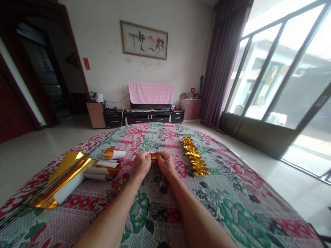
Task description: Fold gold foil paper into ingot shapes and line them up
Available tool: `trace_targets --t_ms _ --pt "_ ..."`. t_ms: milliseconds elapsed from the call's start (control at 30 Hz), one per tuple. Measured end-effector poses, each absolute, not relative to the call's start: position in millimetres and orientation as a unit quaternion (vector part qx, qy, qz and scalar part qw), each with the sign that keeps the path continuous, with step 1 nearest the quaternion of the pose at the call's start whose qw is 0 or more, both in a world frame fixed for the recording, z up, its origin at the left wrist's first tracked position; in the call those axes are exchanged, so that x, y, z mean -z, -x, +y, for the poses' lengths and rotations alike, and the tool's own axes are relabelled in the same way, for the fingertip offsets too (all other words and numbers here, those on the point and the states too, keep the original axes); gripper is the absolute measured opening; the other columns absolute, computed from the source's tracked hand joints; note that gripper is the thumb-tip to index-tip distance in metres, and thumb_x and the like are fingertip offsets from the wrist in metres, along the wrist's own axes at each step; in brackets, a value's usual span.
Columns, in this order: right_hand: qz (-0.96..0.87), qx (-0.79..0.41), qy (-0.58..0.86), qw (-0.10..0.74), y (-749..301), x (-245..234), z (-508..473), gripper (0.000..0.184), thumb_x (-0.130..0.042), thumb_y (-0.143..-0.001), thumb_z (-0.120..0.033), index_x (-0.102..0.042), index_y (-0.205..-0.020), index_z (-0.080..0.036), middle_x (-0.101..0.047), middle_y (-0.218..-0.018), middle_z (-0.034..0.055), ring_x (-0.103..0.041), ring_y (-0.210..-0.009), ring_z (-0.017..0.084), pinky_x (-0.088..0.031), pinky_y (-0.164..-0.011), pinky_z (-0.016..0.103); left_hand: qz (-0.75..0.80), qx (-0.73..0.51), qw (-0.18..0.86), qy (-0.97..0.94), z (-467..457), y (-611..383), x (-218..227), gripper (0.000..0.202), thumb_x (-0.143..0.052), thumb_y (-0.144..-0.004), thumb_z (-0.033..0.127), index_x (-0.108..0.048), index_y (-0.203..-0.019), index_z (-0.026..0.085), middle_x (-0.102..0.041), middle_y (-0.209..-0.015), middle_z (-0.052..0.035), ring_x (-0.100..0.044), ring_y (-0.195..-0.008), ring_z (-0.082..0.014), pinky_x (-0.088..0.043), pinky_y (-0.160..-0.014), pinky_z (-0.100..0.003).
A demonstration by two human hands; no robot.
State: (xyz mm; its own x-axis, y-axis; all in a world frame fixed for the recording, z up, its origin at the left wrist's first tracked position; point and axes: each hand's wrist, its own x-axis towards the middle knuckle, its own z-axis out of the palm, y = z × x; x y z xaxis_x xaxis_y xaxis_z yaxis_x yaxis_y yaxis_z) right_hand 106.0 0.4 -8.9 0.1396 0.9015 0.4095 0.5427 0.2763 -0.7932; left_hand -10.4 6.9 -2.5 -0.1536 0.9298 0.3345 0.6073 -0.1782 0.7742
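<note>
Between my two hands, over the middle of the table, is a small piece of folded gold foil paper (154, 156). My left hand (143, 163) pinches its left end, and my right hand (166, 162) pinches the right end. Fingers cover most of the piece. To the right lies a row of folded gold foil ingots (196, 156), pointed at both ends. Left of my hands are curled gold sheets with white backs (103, 169), and a smaller curled sheet (114, 154) sits just behind them. Farther left rests a larger stack of gold foil paper (67, 179).
A flowered cloth (227, 206) covers the round table. Beyond it stands a low black cabinet (155, 117), with a pink cloth (151, 92) draped over something on top. Glass doors (274, 75) and a purple curtain (219, 65) are at the right.
</note>
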Motion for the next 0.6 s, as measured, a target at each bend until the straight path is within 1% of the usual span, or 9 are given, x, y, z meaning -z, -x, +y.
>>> trace_targets --t_ms 167,300,500,600 --pt "-0.619 -0.199 0.570 0.503 -107.2 10.3 2.9 0.032 -0.043 -0.078 -0.025 -0.072 -0.089 -0.022 -0.072 -0.078 0.0000 -0.065 -0.074 0.015 -0.047 -0.070 0.021 0.581 -0.470 0.269 -0.607 10.6 13.9 6.0 0.030 -0.047 -0.075 0.022 -0.070 -0.093 0.020 -0.072 -0.070 -0.0018 -0.068 -0.071 -0.0156 -0.051 -0.066 -0.022" --pt "-0.621 -0.197 0.569 0.502 -105.9 10.5 2.8 0.028 -0.047 -0.075 -0.026 -0.073 -0.087 -0.022 -0.072 -0.075 0.0001 -0.065 -0.071 0.015 -0.047 -0.068 0.021 0.573 -0.489 0.286 -0.592 14.2 14.7 10.3 0.030 -0.048 -0.074 0.022 -0.070 -0.095 0.019 -0.071 -0.064 -0.0020 -0.068 -0.068 -0.0164 -0.052 -0.065 -0.023" --pt "-0.600 -0.203 0.570 0.524 -105.6 9.7 0.6 0.032 -0.043 -0.077 -0.027 -0.073 -0.087 -0.021 -0.072 -0.077 0.0006 -0.065 -0.073 0.015 -0.047 -0.067 0.021 0.569 -0.482 0.293 -0.599 9.5 10.9 4.2 0.029 -0.049 -0.075 0.022 -0.070 -0.095 0.018 -0.072 -0.068 -0.0021 -0.068 -0.069 -0.0163 -0.052 -0.064 -0.023" --pt "-0.613 -0.191 0.567 0.516 -105.2 10.8 0.8 0.031 -0.043 -0.077 -0.028 -0.073 -0.087 -0.022 -0.072 -0.077 0.0002 -0.065 -0.073 0.016 -0.047 -0.067 0.021 0.585 -0.470 0.289 -0.594 5.8 10.3 -0.5 0.029 -0.048 -0.075 0.021 -0.070 -0.095 0.018 -0.072 -0.065 -0.0019 -0.068 -0.069 -0.0162 -0.051 -0.065 -0.023"
